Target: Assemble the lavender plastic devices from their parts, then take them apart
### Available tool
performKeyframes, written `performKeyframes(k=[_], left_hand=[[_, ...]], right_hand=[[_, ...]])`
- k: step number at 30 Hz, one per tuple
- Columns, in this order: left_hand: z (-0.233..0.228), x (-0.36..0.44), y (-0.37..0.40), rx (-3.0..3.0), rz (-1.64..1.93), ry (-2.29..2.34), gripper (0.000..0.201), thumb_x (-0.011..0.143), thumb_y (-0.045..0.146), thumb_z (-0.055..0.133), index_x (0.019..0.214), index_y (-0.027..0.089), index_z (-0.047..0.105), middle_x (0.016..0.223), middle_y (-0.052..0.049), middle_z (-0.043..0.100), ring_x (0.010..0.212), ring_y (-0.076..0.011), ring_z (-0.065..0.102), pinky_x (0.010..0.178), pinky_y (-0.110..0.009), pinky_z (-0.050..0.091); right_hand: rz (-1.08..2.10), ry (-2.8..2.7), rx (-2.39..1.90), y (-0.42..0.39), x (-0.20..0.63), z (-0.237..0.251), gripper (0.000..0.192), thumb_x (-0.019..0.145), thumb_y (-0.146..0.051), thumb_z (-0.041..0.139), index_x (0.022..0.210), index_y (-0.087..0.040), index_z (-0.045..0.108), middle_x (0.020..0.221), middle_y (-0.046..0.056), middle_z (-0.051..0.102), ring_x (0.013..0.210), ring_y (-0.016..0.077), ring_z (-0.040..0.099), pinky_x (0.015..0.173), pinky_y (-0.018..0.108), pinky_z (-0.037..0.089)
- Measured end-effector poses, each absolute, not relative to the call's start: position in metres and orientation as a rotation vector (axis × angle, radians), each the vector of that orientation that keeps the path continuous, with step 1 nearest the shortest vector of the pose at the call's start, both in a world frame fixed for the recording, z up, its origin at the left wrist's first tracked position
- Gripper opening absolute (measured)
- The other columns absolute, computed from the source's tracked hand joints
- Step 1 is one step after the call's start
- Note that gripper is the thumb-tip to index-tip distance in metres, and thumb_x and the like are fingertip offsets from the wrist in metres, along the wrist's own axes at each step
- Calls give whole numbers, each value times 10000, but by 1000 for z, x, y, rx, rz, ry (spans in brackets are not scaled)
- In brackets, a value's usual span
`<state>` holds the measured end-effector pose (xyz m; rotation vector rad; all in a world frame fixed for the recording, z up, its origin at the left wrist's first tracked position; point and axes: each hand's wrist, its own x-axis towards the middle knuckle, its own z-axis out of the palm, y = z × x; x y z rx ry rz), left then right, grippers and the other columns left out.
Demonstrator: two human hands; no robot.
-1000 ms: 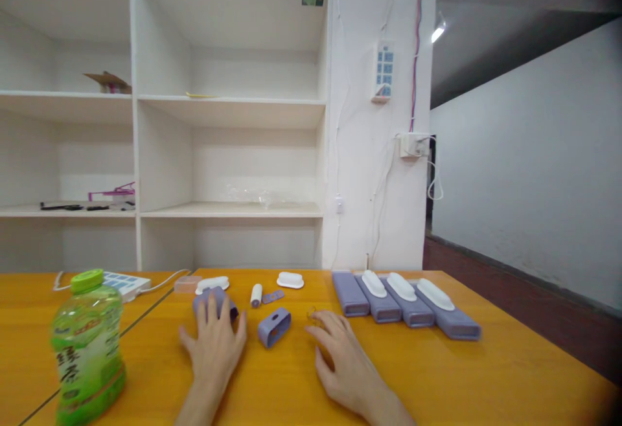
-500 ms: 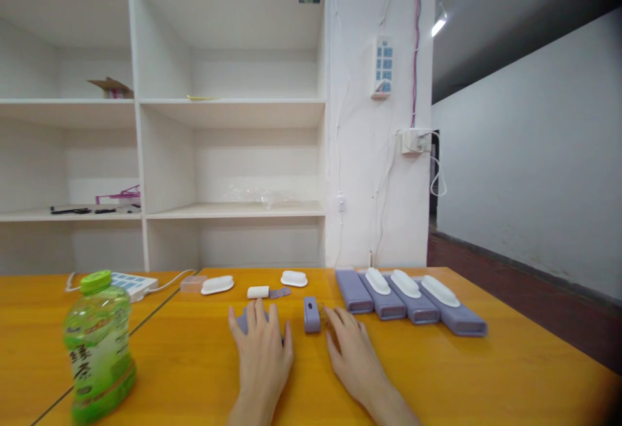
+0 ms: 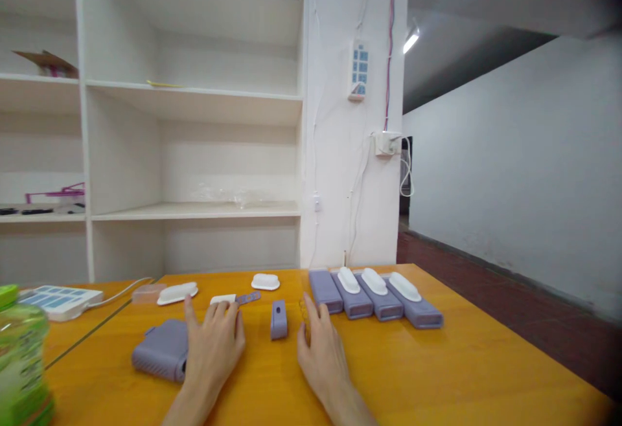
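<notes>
My left hand (image 3: 212,348) lies flat on the orange table (image 3: 437,374), fingers spread, its edge touching a lilac plastic housing (image 3: 160,358) on its left. Just beyond its fingertips lie a small white roller (image 3: 222,299) and a thin lilac strip (image 3: 247,298). My right hand (image 3: 321,350) rests palm down, holding nothing, right of a small lilac block with a hole (image 3: 278,319). Its fingertips reach toward a row of several lilac housings (image 3: 324,290), three of them topped by white caps (image 3: 348,280).
A green bottle (image 3: 22,361) stands at the left edge, blurred. A white power strip (image 3: 56,300), a pale pink block (image 3: 144,292) and two loose white caps (image 3: 176,292) (image 3: 265,281) lie along the table's back. White shelves (image 3: 194,209) rise behind; the table edge drops off at right.
The view has swung right and the bottle slid to the frame's left edge. The lilac housing that was under my left hand now lies beside it. Both hands stay flat.
</notes>
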<state>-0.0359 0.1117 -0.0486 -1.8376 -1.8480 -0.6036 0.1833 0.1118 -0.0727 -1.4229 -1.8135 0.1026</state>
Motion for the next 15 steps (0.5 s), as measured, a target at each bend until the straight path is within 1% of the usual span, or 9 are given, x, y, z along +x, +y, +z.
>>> performKeyframes(k=[2, 3, 4, 6, 7, 9, 11, 13, 15], left_hand=[[-57, -26, 135, -1986, -568, -1804, 481, 886, 70, 356, 1264, 171, 636, 1288, -102, 662, 1260, -241, 547, 1227, -460, 96], [-62, -21, 147, -2039, -543, -1824, 558, 837, 7, 360, 1323, 157, 590, 1384, -94, 607, 1333, -209, 491, 1221, -393, 143], [-67, -17, 159, -2057, -538, -1851, 615, 798, -25, 367, 1368, 126, 545, 1457, -102, 545, 1381, -197, 444, 1211, -365, 174], [-74, -11, 178, -2068, -541, -1907, 604, 800, -15, 373, 1380, 71, 518, 1481, -141, 515, 1399, -215, 429, 1203, -382, 190], [-77, -9, 184, -2072, -544, -1924, 561, 823, 7, 371, 1356, 57, 539, 1449, -159, 545, 1375, -229, 460, 1200, -401, 192], [-80, -9, 188, -2089, -536, -1950, 503, 859, 30, 354, 1302, 65, 590, 1382, -164, 607, 1322, -229, 519, 1185, -390, 219], [-80, -8, 180, -2093, -524, -1967, 507, 859, 17, 345, 1286, 87, 611, 1362, -154, 623, 1296, -211, 540, 1143, -345, 282], [-77, -5, 163, -2083, -515, -1977, 501, 861, 24, 352, 1272, 105, 627, 1323, -152, 647, 1257, -215, 566, 1079, -332, 346], [-73, 1, 139, -2062, -519, -1973, 477, 866, 46, 362, 1226, 138, 661, 1248, -140, 679, 1183, -244, 595, 1022, -369, 379]], right_hand=[[158, -1730, -1320, 113, 185, -73, 536, 950, -198, 399, 1485, -182, 386, 1345, 158, 550, 1119, 279, 623, 938, 370, 491], [191, -1693, -1265, 113, 186, -73, 522, 954, -216, 405, 1475, -179, 393, 1341, 151, 564, 1137, 271, 615, 951, 360, 485], [229, -1664, -1215, 113, 187, -73, 500, 956, -232, 412, 1453, -177, 413, 1294, 142, 600, 1112, 258, 626, 935, 346, 490], [317, -1654, -1146, 113, 187, -74, 431, 955, -262, 443, 1380, -192, 474, 1045, 89, 685, 918, 225, 669, 803, 308, 517], [359, -1668, -1122, 113, 187, -75, 387, 947, -272, 468, 1326, -205, 510, 899, 47, 682, 803, 205, 664, 715, 283, 509], [420, -1700, -1096, 115, 184, -77, 292, 906, -271, 538, 1193, -224, 570, 692, -25, 606, 642, 171, 610, 579, 237, 445], [464, -1713, -1088, 116, 180, -79, 195, 852, -268, 610, 1042, -223, 601, 599, -61, 543, 562, 144, 553, 510, 209, 371], [517, -1694, -1093, 118, 177, -79, 123, 817, -289, 660, 883, -215, 588, 555, -75, 514, 512, 121, 504, 479, 199, 320], [588, -1648, -1096, 120, 177, -78, 201, 823, -341, 669, 752, -211, 533, 542, -75, 508, 479, 105, 474, 467, 198, 302]])
